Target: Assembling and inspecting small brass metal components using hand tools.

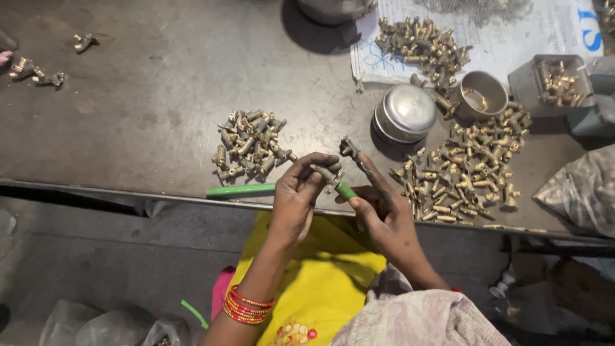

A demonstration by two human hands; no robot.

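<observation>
Left hand: fingers curled, grip closed on a small brass fitting, held above the tabletop edge.
Right hand: grip pinched on a green-handled tool; a second dark metal fitting raised between the upper fingertips.
Tool and fitting: green tip touching the brass fitting, right between the two grips.
Brass fitting: short, tubular, dull gold, with a side stub.
Tabletop: dark sheet metal, scuffed and stained, front lip just under both hands.
Heap beyond left grip: one pile of small brass fittings, too many to count.
Heap beside right grip: one wider spread of the same brass pieces, loose and tumbled.
Far heap: one more pile, on a white printed sack.
Bowls: two round steel ones beyond right grip, one overturned and shiny, one upright with a few brass bits inside.
Grey box: square, brass pieces inside, far right.
Green rod: one, plastic-looking, lying along the tabletop edge, just left of left grip.
Strays: three fittings at far left.
Bangles: red and gold stack on left wrist.
Lap: yellow cloth below both hands.
</observation>
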